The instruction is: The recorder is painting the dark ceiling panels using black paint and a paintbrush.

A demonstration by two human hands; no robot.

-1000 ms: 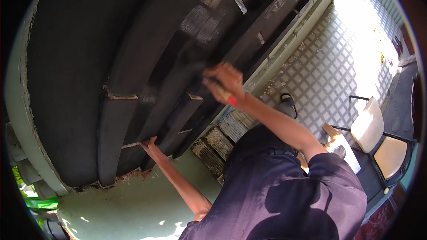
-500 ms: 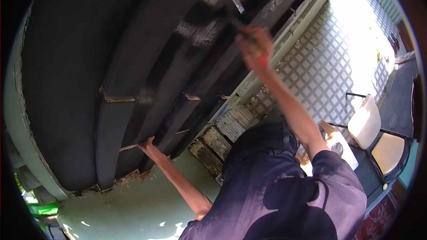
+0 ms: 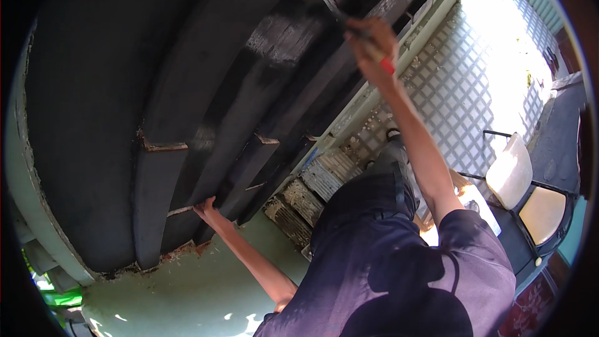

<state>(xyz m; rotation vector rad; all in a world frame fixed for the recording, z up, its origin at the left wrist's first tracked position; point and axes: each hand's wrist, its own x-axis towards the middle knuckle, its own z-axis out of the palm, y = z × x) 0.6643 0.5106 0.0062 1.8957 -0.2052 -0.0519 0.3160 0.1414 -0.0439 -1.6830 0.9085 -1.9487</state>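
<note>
Toward the upper right of the dark ribbed panel (image 3: 199, 56), the right hand (image 3: 372, 37) is grasping a brush (image 3: 377, 56), apparently painting, while the left hand (image 3: 206, 206) is touching a pale lower edge (image 3: 180, 211), grip unclear, and the next stroke is likely calling for coverage of the scuffed patch (image 3: 277, 39).

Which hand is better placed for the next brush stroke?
Probably right: the right hand grips the pale-handled, red-ended brush near the patchy black panel; the left hand, lower in view, shows no brush.
</note>
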